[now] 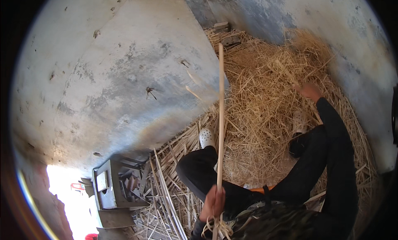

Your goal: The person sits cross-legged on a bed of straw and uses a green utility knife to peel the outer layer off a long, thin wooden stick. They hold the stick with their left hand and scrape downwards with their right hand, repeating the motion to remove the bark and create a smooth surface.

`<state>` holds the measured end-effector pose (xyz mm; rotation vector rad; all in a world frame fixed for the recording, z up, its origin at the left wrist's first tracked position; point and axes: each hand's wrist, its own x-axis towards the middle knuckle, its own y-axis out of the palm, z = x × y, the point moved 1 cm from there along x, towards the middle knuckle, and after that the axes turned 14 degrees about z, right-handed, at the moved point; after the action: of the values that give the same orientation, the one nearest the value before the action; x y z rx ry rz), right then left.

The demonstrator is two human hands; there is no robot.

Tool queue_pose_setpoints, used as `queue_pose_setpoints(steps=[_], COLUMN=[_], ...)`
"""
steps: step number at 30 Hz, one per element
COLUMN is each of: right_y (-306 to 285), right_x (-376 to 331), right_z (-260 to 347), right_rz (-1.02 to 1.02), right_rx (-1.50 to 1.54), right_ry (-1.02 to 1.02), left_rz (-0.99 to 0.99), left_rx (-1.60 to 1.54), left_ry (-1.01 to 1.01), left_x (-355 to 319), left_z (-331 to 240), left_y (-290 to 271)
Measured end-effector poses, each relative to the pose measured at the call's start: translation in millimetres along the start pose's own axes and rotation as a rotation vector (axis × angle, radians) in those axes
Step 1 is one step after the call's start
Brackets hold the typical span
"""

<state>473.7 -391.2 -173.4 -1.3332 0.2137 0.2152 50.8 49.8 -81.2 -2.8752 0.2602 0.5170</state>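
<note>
A long pale bamboo strip point(221, 115) stands lengthwise in front of me, its far end near the wall's corner. My left hand point(213, 202) is closed around its lower part, beside my left thigh. Thin curled shavings point(222, 228) hang by the strip just below that hand. My right hand point(310, 92) reaches out over the straw-like shavings point(261, 95) at the far right, apart from the strip. Its fingers look curled, and a blurred pale shape points away from them; what it is I cannot make out.
Pale worn walls point(137, 65) close in on the left and right. A dark wooden frame point(114, 186) with scraps inside stands at the lower left, beside long split strips point(168, 194). My feet wear white clogs point(206, 138). Bricks point(222, 26) lie in the far corner.
</note>
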Motion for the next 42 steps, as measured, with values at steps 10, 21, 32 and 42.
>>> queue_pose_setpoints(steps=[10, 21, 32, 42], right_y=[2.3, 26.9, 29.2, 18.2], right_x=[-186.9, -187.1, -135.4, -117.4], right_z=[216.3, 256.9, 250.0, 240.7], right_rz=[-0.111, -0.167, -0.045, -0.326], right_rx=[0.219, 0.111, 0.082, -0.014], right_ry=[-1.005, -1.018, -0.765, -0.895], left_rz=[0.059, 0.099, 0.162, 0.191], left_rx=[-0.221, -0.509, -0.553, -0.43], left_ry=[0.177, 0.14, 0.124, 0.078], left_x=[52.7, 50.2, 36.5, 28.2], left_z=[-47.0, -48.2, -39.5, -58.1], left_y=[15.3, 17.7, 22.7, 27.9])
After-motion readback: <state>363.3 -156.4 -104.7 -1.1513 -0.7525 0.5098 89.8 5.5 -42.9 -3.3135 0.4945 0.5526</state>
